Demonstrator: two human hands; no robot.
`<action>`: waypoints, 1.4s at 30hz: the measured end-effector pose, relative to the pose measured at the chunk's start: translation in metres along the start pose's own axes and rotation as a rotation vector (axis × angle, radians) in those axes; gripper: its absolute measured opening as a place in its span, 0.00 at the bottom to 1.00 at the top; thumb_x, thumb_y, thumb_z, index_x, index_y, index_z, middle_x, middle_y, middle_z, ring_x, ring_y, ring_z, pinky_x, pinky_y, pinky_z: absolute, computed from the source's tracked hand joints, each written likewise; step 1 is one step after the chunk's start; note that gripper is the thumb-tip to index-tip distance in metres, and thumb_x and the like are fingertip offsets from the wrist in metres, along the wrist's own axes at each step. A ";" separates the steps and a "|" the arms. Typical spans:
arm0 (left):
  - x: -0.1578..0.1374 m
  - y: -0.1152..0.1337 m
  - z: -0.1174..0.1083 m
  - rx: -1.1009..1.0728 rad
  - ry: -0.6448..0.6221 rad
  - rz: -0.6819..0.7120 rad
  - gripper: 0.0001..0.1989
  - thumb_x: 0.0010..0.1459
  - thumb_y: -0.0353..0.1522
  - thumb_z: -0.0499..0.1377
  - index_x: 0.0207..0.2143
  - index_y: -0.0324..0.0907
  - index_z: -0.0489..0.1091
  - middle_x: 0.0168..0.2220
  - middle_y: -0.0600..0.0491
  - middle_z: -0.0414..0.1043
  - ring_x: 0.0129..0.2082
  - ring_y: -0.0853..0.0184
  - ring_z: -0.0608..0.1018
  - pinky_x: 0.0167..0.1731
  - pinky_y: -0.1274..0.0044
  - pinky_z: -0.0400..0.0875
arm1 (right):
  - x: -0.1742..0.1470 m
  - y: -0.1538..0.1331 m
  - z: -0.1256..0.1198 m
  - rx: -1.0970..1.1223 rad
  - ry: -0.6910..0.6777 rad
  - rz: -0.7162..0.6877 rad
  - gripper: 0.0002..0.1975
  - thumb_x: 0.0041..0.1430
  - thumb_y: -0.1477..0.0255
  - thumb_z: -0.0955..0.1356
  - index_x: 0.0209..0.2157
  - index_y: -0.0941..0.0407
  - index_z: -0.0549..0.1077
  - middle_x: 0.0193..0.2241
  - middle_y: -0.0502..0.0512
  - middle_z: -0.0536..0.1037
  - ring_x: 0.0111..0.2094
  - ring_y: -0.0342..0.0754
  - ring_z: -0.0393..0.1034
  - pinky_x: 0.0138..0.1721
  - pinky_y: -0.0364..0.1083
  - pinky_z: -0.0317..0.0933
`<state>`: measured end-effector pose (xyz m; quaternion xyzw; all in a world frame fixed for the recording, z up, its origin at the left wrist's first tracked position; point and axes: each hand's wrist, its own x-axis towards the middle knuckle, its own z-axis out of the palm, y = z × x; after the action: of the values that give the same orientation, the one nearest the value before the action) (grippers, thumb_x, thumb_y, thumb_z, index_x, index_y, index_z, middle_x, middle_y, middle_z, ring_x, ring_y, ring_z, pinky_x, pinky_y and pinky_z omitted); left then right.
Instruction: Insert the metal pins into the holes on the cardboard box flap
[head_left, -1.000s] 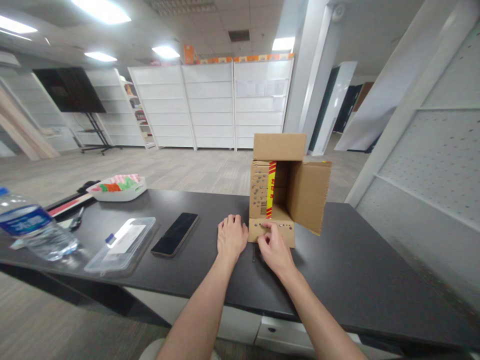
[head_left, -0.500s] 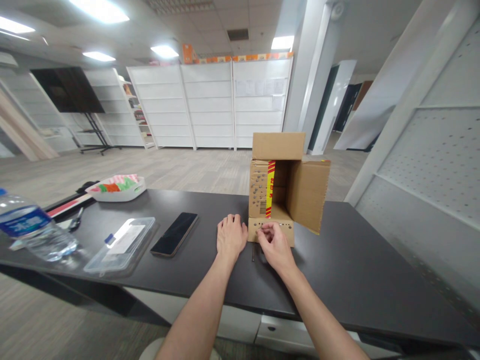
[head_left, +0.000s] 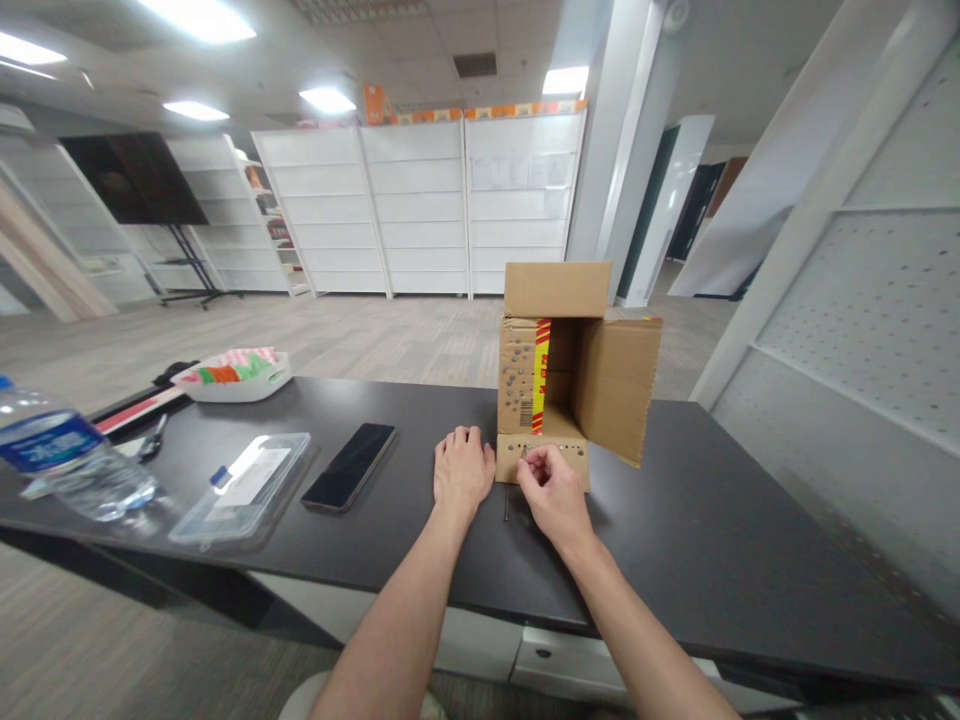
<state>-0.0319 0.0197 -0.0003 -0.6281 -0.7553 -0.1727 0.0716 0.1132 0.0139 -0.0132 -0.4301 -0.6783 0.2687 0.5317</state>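
A cardboard box (head_left: 559,390) stands open towards me on the dark desk. Its left flap bears many small grey round heads and a strip of red and yellow tape; the bottom flap (head_left: 506,462) has a row of dark holes or heads. My right hand (head_left: 553,490) is over that bottom flap, thumb and fingertips pinched together on something too small to make out. Flat on the desk just left of the box lies my left hand (head_left: 463,468), fingers stretched out and holding nothing. A thin dark rod (head_left: 506,505) lies below the flap.
Left of my hands are a black phone (head_left: 349,467), a clear plastic case (head_left: 244,490) with a paper label, and a water bottle (head_left: 67,455). A white basket (head_left: 251,388) with colourful contents sits at the desk's far left edge. A perforated panel (head_left: 885,300) rises on the right.
The pinched fingers of my right hand have shifted slightly right along the bottom flap. My left hand keeps its place on the desk.
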 end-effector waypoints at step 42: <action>-0.001 0.000 -0.001 -0.014 -0.017 -0.004 0.12 0.65 0.35 0.50 0.47 0.42 0.69 0.49 0.46 0.71 0.51 0.59 0.72 0.52 0.68 0.62 | -0.038 -0.021 -0.026 -0.494 -0.407 -0.284 0.07 0.58 0.80 0.63 0.31 0.53 0.66 0.31 0.51 0.73 0.31 0.47 0.68 0.33 0.44 0.58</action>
<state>-0.0322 0.0184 0.0003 -0.6287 -0.7558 -0.1726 0.0604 0.1342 -0.0321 -0.0071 -0.3849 -0.8679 0.1001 0.2975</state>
